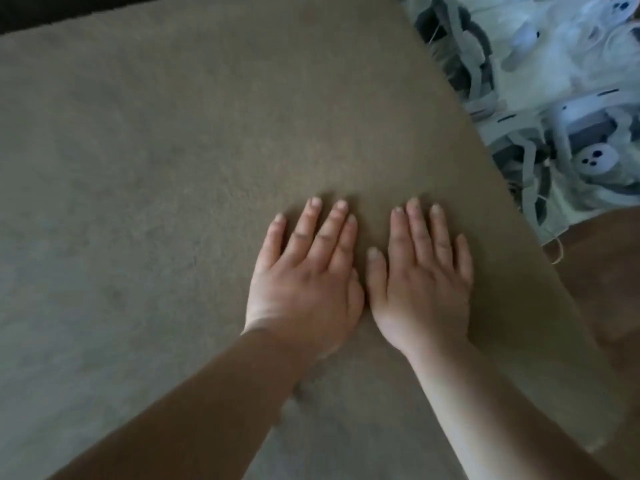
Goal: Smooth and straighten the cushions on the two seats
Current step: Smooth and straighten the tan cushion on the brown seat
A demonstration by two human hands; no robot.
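Observation:
A large beige fuzzy seat cushion (173, 150) fills most of the head view. My left hand (304, 275) lies flat on it, palm down, fingers straight and slightly spread. Right beside it my right hand (422, 275) also presses flat on the cushion with straight fingers. The two hands sit side by side, thumbs nearly touching, a little right of the cushion's middle. Both forearms reach in from the bottom edge. Only one cushion shows.
A pale patterned fabric (554, 98) with grey and white shapes lies along the cushion's right edge at the upper right. A brown surface (602, 289) shows at the right below it. A dark strip (69, 8) runs along the top left.

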